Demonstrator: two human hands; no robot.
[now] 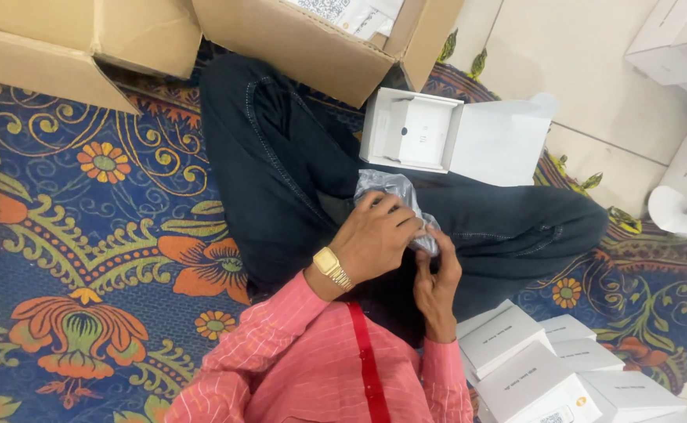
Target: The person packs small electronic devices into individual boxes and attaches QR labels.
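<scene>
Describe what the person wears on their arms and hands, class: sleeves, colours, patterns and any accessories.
Both arms are covered by long pink sleeves with thin pale stripes, ending in buttoned-style cuffs at the wrists. The left hand is bare, with a gold-coloured square wristwatch on a metal band. The right hand is bare too; no ring or glove shows.

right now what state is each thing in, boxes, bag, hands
small white box: open, lid flap folded out to the right, on the person's leg
grey plastic bag: crumpled, held in both hands
left hand: closed on the bag
right hand: pinching the bag's lower edge
cardboard carton: open, flaps up
white boxes: closed, piled on the carpet
</scene>
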